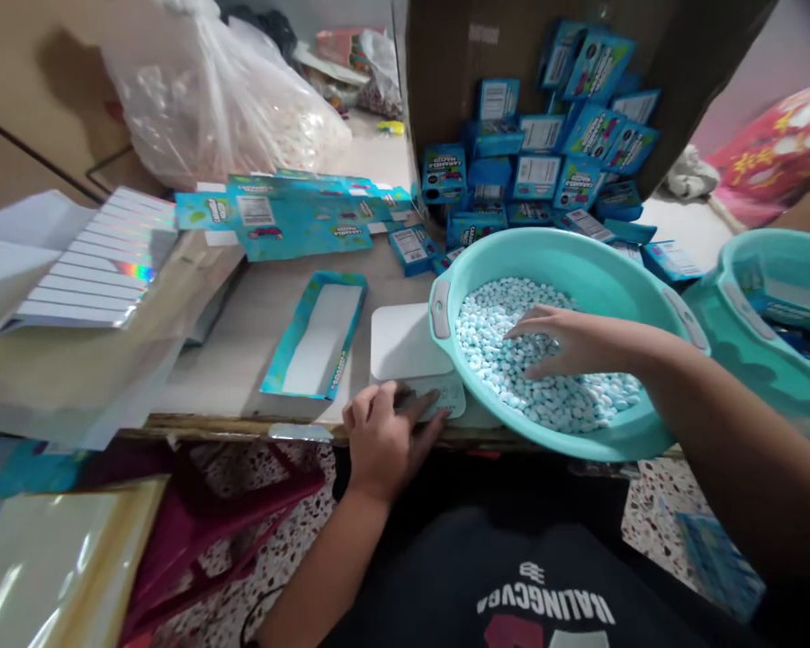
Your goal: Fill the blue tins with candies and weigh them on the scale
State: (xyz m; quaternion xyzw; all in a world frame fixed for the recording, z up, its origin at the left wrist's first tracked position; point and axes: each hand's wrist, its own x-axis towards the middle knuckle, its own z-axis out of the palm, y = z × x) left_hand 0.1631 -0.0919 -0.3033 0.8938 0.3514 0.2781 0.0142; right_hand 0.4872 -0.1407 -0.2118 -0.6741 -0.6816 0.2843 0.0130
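In the large turquoise tub [621, 261] lies a bed of small pale-blue and white candies [513, 387]. My right hand [573, 342] reaches in from the right and touches them, fingers apart; no candies show in its grasp. At the table's front edge, my left hand [384, 436] rests by the white kitchen scale [409, 342], its thumb and forefinger stretched over the front panel and the other fingers bent. The scale's platform is bare, and the tub's rim covers part of its right side. Left of it is an open blue cardboard box [320, 337] with a white inside.
Filled blue caramel boxes [540, 175] are heaped in a big brown carton [438, 54] behind the tub. Flat unfolded boxes [297, 216] lie at the back. A second turquoise tub [735, 315] stands right; striped shiny sheets [101, 261] and a clear bag [222, 108] are left.
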